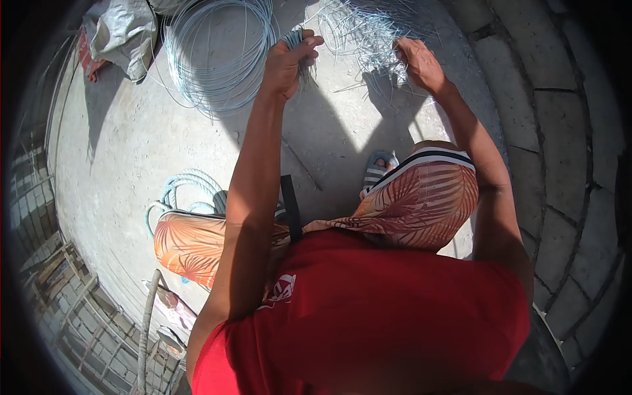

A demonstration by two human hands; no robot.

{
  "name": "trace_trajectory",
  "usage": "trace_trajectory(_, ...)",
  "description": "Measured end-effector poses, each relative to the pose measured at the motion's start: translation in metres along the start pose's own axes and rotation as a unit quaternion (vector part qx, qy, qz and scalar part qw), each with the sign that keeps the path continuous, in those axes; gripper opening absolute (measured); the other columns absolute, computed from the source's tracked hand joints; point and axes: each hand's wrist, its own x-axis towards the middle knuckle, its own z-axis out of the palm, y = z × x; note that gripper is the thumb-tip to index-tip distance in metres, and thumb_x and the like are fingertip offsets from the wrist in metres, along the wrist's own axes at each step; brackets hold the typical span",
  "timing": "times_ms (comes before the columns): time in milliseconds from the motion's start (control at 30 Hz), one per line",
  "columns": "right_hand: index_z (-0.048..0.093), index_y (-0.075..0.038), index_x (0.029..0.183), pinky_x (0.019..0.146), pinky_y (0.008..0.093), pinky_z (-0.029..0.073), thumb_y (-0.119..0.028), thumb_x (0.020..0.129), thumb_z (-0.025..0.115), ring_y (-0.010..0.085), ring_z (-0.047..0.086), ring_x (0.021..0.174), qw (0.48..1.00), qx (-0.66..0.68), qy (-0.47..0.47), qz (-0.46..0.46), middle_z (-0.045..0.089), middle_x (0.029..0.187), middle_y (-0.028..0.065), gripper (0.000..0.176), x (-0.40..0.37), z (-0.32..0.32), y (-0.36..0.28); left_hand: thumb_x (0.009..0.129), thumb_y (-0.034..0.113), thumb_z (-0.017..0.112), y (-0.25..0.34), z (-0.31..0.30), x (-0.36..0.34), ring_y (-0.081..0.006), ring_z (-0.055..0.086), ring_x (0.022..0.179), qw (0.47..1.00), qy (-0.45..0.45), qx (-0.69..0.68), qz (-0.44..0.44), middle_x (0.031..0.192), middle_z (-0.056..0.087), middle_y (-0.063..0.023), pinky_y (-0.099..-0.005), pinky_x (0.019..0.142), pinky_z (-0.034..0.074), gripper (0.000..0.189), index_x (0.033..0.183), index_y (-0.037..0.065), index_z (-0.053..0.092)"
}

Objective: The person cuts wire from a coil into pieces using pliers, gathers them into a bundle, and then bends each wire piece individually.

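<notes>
My left hand (pixel 289 64) is closed round a bundle of short cut wires (pixel 293 41), whose ends stick out above and below the fist. To its right, a loose pile of cut wires (pixel 366 33) lies spread on the concrete. My right hand (pixel 421 64) reaches to the pile's right edge, fingers bent and pressed together on wire strands. How many strands are between those fingertips is hidden. A large coil of thin pale-blue wire (pixel 181 62) lies flat on the ground, left of my left hand.
A thick pale-blue rope (pixel 191 178) lies coiled beside my left knee. White sacks (pixel 125 36) sit at the upper left. A block wall (pixel 559 118) curves along the right side, and metal grating (pixel 82 309) stands at the lower left. A sandalled foot (pixel 380 168) rests between the knees.
</notes>
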Motion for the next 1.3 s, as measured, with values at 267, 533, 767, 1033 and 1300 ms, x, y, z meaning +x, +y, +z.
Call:
trace_trajectory(267, 0.054, -0.005, 0.111, 0.079, 0.0484, 0.045, -0.001, 0.094, 0.055, 0.0408, 0.056, 0.086, 0.992, 0.098, 0.071, -0.035, 0.057, 0.087, 0.0159, 0.017, 0.01, -0.049, -0.056, 0.087, 0.029, 0.083, -0.023, 0.077, -0.007, -0.0047, 0.057, 0.073, 0.986, -0.01, 0.166, 0.027, 0.089, 0.074, -0.0005, -0.0226, 0.069, 0.046, 0.027, 0.098, 0.006, 0.075)
trace_trajectory(533, 0.067, -0.003, 0.11, 0.071, 0.0336, 0.049, -0.023, 0.103, 0.063, 0.0171, 0.06, 0.076, 0.962, 0.192, 0.14, 0.133, 0.062, 0.081, 0.0078, 0.021, 0.01, -0.047, -0.034, 0.105, 0.02, 0.054, 0.032, 0.021, 0.013, -0.0229, 0.07, 0.085, 0.947, -0.094, -0.303, 0.042, 0.082, 0.071, -0.0073, -0.0466, 0.09, 0.057, 0.025, 0.087, 0.007, 0.065)
trace_trajectory(767, 0.074, -0.003, 0.114, 0.067, 0.0274, 0.051, -0.038, 0.104, 0.062, 0.0087, 0.057, 0.072, 0.924, 0.369, 0.053, 0.085, 0.066, 0.081, 0.0014, 0.038, 0.014, -0.067, -0.044, 0.1, 0.026, 0.068, 0.034, 0.037, 0.007, -0.0082, 0.061, 0.076, 0.993, -0.09, -0.052, 0.059, 0.09, 0.072, -0.0028, -0.0292, 0.074, 0.052, 0.017, 0.097, 0.009, 0.07)
trace_trajectory(1033, 0.07, -0.002, 0.117, 0.06, 0.0268, 0.045, -0.036, 0.107, 0.056, 0.0076, 0.05, 0.067, 0.926, 0.375, -0.039, 0.019, 0.058, 0.078, -0.0005, 0.038, 0.025, -0.068, -0.079, 0.096, 0.03, 0.071, 0.015, 0.087, 0.005, -0.0116, 0.064, 0.08, 0.982, -0.018, 0.174, 0.077, 0.088, 0.073, -0.0037, -0.0279, 0.071, 0.049, 0.024, 0.097, 0.006, 0.076)
trace_trajectory(1300, 0.067, -0.006, 0.119, 0.063, 0.0255, 0.047, -0.034, 0.107, 0.057, 0.0099, 0.057, 0.072, 0.884, 0.417, 0.126, 0.171, 0.062, 0.084, -0.0002, 0.032, 0.012, -0.068, 0.0, 0.099, 0.019, 0.064, 0.041, -0.012, 0.029, -0.0199, 0.068, 0.078, 0.97, -0.027, -0.24, 0.01, 0.079, 0.069, -0.0054, -0.0439, 0.083, 0.056, 0.02, 0.082, 0.009, 0.066)
